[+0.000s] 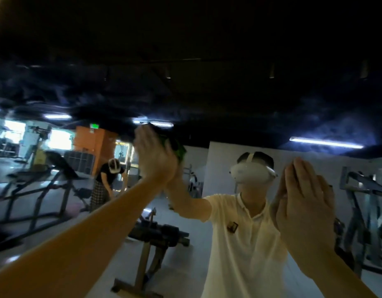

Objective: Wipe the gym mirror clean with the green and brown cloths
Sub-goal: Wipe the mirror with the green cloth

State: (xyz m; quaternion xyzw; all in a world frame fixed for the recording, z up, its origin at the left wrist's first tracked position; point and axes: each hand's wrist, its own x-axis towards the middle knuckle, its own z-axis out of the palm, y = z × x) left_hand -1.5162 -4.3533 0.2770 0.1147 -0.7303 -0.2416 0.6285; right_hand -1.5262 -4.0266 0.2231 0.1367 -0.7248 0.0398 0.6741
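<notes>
Left forearm (78, 229) enters from the lower left, cut off by the frame edge, reaching up and forward. Left hand (155, 155) is raised with its back to the camera, fingers straight and together, pressing the green cloth (179, 150) flat against the gym mirror (207, 93). Only a dark green edge shows past the palm. Right hand (308, 207) is also upright, fingers straight and together, held flat towards the glass, wrist cut off at the lower right. Cannot tell whether the brown cloth lies under it: the palm side is hidden. Image soft and dim throughout. In the reflection: the wearer in a white polo shirt (246, 244) and white headset (253, 175), palms meeting the real hands; behind, a weight bench (158, 233), treadmills (46, 175), a second person (108, 179) bent forward, an orange pillar (93, 143), and ceiling tube lights (325, 143).
</notes>
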